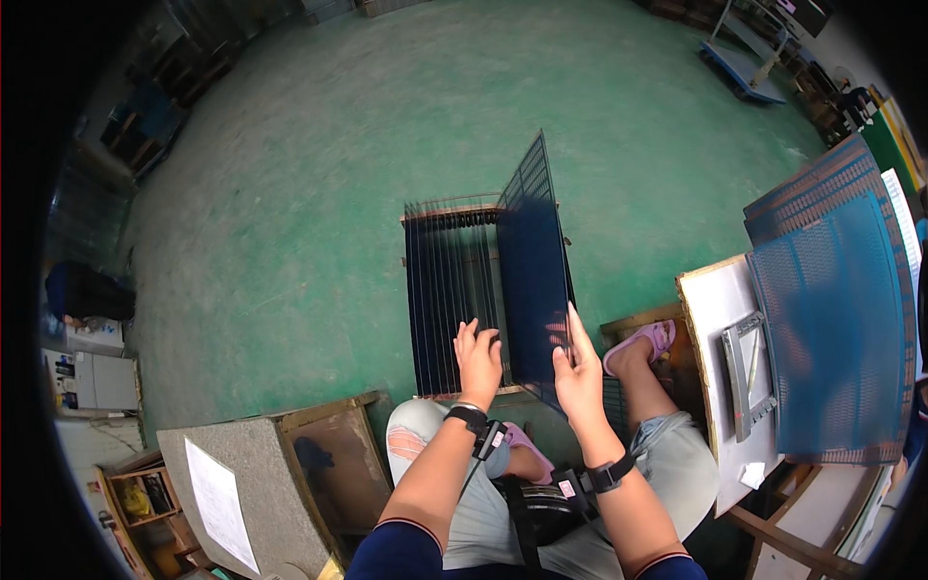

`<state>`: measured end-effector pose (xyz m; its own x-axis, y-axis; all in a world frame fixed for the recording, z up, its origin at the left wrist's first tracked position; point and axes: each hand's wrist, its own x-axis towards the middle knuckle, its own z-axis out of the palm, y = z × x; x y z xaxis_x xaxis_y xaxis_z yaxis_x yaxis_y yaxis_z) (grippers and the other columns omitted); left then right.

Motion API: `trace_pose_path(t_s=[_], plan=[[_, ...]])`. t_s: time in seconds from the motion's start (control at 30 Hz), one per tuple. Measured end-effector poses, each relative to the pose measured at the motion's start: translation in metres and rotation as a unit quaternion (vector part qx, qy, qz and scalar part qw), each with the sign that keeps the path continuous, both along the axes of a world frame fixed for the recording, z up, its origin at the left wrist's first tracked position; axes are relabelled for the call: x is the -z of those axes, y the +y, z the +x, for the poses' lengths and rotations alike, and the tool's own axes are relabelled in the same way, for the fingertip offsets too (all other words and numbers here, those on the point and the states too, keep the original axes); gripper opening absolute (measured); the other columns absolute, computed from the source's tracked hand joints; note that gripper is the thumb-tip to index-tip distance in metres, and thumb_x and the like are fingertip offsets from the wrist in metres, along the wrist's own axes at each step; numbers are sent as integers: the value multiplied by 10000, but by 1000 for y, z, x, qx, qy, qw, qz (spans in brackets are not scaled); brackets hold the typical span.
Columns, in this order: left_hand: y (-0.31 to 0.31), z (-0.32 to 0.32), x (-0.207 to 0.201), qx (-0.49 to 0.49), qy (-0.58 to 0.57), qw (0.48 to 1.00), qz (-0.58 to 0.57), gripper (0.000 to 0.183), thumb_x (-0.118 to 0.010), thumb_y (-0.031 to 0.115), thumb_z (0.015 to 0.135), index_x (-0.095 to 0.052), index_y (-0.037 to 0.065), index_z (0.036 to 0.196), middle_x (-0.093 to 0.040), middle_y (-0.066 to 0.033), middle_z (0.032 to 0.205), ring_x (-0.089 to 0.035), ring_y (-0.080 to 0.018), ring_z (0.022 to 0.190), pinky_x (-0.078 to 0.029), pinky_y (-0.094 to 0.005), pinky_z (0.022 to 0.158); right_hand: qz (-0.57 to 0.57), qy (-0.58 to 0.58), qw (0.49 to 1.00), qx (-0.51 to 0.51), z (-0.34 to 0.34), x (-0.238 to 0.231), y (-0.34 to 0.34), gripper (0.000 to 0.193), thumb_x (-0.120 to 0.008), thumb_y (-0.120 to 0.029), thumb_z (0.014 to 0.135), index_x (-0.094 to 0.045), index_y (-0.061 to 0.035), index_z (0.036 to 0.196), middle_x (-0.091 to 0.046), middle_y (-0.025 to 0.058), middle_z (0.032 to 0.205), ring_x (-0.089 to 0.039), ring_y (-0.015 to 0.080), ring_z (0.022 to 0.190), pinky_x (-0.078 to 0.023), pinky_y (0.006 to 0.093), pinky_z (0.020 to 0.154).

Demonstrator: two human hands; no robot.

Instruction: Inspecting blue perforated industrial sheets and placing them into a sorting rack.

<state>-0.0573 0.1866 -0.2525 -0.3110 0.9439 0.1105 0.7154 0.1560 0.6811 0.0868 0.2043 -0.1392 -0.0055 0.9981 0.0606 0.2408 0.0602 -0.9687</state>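
Note:
A slotted rack (480, 204) stands on the floor in front of my knees. Several thin dark panels (432, 300) are upright in it, side by side. My right hand (580, 377) grips the near edge of a dark blue perforated sheet (534, 261), thumb on one face and fingers behind. That sheet stands tilted above the right part of the rack; whether its lower edge is in a slot I cannot tell. Over the near part of the rack is my left hand (478, 362), fingers apart and holding nothing.
On the right, a stack of blue perforated sheets (831, 329) lies on a white-topped table (715, 290) beside a grey metal bracket (749, 377). At left, a paper sheet (220, 503) rests on a grey bench (261, 464). A blue trolley (742, 70) stands far right.

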Motion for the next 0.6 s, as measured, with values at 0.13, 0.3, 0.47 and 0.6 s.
trace_pose_path(t_s=[0.13, 0.3, 0.47, 0.6], plan=[[-2, 12, 1, 1, 30, 999, -28, 231, -614, 139, 825, -587, 78, 1047, -391, -165, 1347, -257, -367, 1329, -177, -503, 1106, -55, -39, 998, -20, -19, 22, 21, 668, -470, 97, 835, -335, -192, 1422, -590, 117, 1128, -479, 81, 734, -428, 217, 672], [0, 14, -9, 26, 107, 991, -82, 281, -661, 209, 774, -599, 54, 999, -373, -194, 1368, -232, -388, 1340, -168, -542, 1092, -139, -82, 985, -65, -35, 51, 3, 574, -466, 30, 875, -347, -164, 1402, -597, 277, 1072, -656, 272, 863, -495, 320, 750], [0, 20, -15, 62, 172, 973, -137, 226, -674, 210, 743, -650, 42, 892, -318, -204, 1415, -180, -379, 1366, -152, -547, 1094, -76, -30, 996, -32, 0, 82, -59, 513, -457, 17, 870, -387, -87, 1368, -591, 242, 1127, -626, 293, 1019, -488, 332, 835], [-5, 17, -1, 35, 147, 984, -99, 154, -649, 144, 754, -649, 44, 871, -287, -202, 1435, -155, -384, 1373, -143, -552, 1095, -205, -12, 977, -59, 29, 70, -102, 516, -433, 74, 870, -376, -56, 1366, -491, 230, 1298, -592, 243, 1086, -481, 289, 856]])
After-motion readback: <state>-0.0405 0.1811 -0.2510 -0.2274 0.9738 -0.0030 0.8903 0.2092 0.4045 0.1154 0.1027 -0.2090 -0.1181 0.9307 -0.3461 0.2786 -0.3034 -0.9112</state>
